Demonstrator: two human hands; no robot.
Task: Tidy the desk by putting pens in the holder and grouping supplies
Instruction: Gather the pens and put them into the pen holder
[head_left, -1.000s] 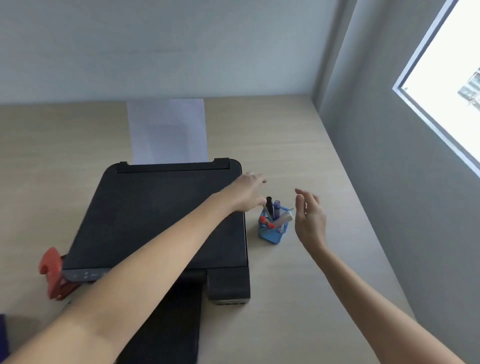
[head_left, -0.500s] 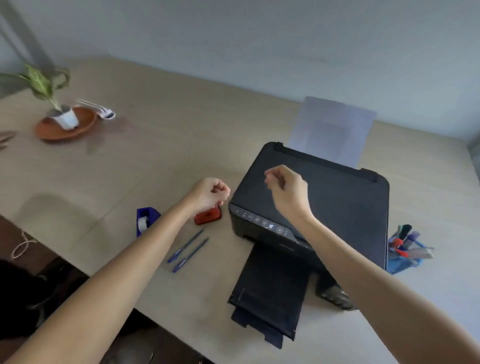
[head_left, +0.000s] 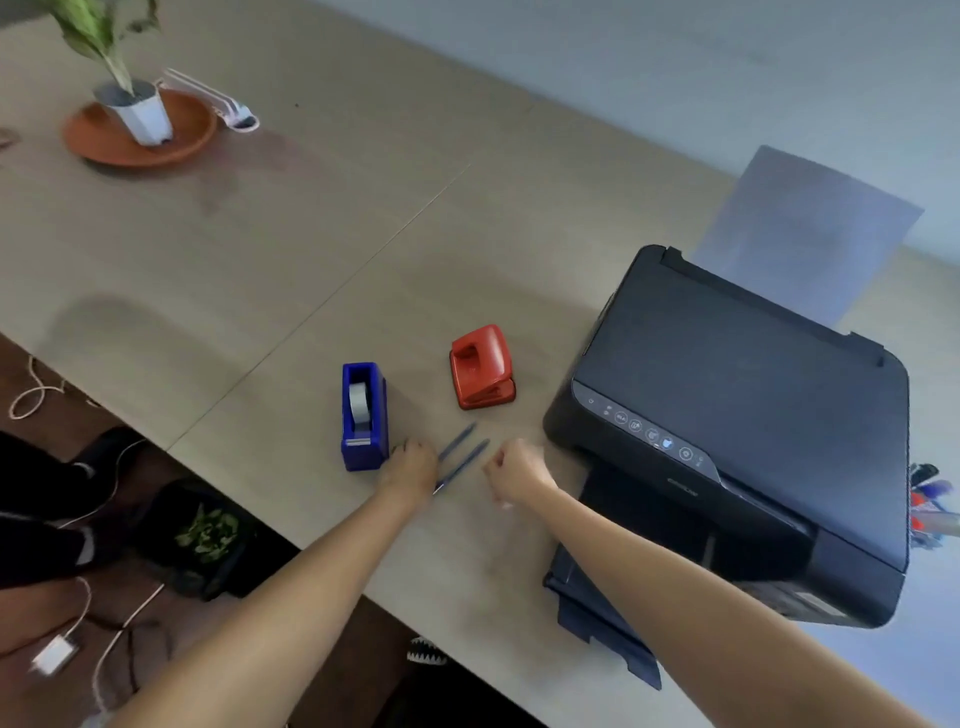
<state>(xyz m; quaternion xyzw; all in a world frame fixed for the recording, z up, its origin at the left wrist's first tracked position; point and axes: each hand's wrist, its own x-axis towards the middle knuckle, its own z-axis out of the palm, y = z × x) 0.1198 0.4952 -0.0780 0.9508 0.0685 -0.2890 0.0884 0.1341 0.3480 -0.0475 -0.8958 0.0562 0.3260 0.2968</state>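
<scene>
Two blue pens (head_left: 461, 453) lie side by side on the wooden desk (head_left: 291, 249), between the blue tape dispenser (head_left: 363, 415) and the black printer. My left hand (head_left: 410, 467) rests on the desk with curled fingers, against the left side of the pens' near ends; I see nothing in it. My right hand (head_left: 514, 470) is a loose fist just right of the pens, holding nothing. A red hole punch (head_left: 480, 366) stands behind the pens. The blue pen holder (head_left: 930, 512), with several pens in it, shows at the far right edge, mostly hidden by the printer.
The black printer (head_left: 743, 405) fills the right side, with its output tray (head_left: 597, 603) out over the desk's front edge and paper upright at its back. A potted plant on an orange saucer (head_left: 140, 130) stands at the far left. Cables and a bag lie on the floor below.
My view has swung left from the pen holder to the desk's middle. Both hands left the holder, crossed the printer and came down at the two blue pens.
</scene>
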